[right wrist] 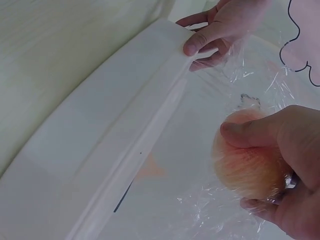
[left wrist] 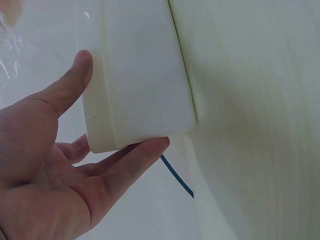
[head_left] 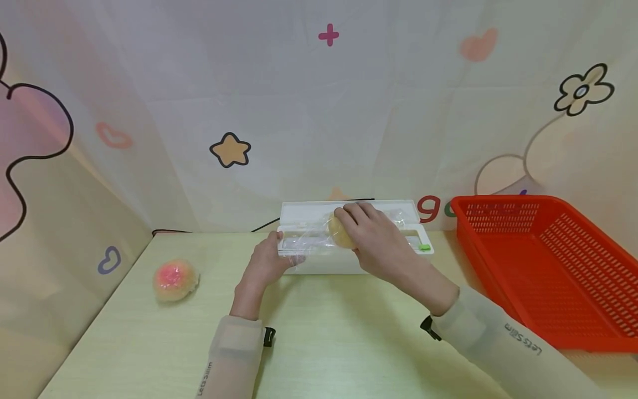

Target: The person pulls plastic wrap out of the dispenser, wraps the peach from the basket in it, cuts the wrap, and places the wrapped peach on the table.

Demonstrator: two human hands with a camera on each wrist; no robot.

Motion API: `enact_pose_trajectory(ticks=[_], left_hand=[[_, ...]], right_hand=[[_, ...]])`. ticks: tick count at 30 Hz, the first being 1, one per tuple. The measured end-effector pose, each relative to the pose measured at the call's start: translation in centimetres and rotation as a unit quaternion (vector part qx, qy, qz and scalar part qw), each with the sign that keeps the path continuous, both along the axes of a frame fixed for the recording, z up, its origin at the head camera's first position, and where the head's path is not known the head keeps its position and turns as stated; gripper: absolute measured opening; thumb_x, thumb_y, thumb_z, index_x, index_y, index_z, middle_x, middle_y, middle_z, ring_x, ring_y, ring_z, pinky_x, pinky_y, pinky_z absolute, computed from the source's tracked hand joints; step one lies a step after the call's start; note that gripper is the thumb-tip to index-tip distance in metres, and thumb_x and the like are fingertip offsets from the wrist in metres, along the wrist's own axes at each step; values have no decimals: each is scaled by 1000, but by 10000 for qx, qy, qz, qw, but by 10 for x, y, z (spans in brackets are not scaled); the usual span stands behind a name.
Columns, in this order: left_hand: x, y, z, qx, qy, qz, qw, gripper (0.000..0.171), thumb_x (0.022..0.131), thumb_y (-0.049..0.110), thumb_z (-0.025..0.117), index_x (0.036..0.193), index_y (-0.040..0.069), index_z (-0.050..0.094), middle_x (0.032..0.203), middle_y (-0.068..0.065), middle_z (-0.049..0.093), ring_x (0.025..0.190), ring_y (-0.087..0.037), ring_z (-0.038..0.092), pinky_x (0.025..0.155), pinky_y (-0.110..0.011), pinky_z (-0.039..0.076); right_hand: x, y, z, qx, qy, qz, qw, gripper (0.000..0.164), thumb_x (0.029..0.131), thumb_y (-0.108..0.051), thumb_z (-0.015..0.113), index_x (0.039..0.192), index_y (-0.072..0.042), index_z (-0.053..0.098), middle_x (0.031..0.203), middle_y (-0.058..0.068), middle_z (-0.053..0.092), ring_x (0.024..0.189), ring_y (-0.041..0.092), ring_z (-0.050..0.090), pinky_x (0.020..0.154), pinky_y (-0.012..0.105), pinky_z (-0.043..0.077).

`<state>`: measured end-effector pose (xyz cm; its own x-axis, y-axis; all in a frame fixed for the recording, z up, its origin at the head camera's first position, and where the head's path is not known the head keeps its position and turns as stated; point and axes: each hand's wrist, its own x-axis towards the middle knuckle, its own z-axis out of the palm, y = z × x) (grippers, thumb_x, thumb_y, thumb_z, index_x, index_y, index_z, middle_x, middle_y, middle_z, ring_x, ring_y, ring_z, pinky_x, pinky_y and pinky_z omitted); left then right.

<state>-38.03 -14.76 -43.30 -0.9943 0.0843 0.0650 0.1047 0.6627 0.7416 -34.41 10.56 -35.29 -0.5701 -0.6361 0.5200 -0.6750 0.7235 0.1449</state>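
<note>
A white cling film dispenser [head_left: 329,266] stands at the back of the table with its lid [head_left: 299,209] raised. My left hand [head_left: 266,261] grips its left end, thumb [left wrist: 75,75] on one face and fingers round the end. Over the dispenser, my right hand [head_left: 381,241] holds a peach [right wrist: 245,162], thumb on one side and fingers on the other. Clear cling film [right wrist: 210,207] lies creased around the peach and stretches toward the left hand. At the dispenser's right end sits a green slider [head_left: 425,247].
Another peach [head_left: 174,280], pink on top and wrapped in shiny film, rests on the table to the left. A red plastic basket [head_left: 498,277] with slatted sides stands on the right. Behind the table hangs a patterned cloth [head_left: 299,111].
</note>
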Motion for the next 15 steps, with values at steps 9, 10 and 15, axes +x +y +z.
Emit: enact_pose_trajectory(ticks=[9,10,15], left_hand=[[1,1,1,10,-28,54,10000,72,86,23,86,138,-8,46,112,-19,63,93,-30,57,84,-45,50],[0,1,0,-23,-27,51,10000,75,86,23,86,140,-8,45,115,-20,63,94,-30,57,85,-46,50],[0,1,-1,-171,28,22,9998,82,86,26,86,145,-10,41,126,-26,62,105,-36,59,95,-51,49]], right_hand=[[8,0,7,41,-54,-104,9999,73,69,1,92,131,0,54,126,18,58,120,41,54,97,55,50],[9,0,8,36,-49,-93,9999,72,69,1,91,131,0,54,126,18,58,120,41,54,98,55,50],[15,0,11,-12,18,-21,10000,70,70,3,90,130,0,55,125,18,58,120,41,54,98,53,51]])
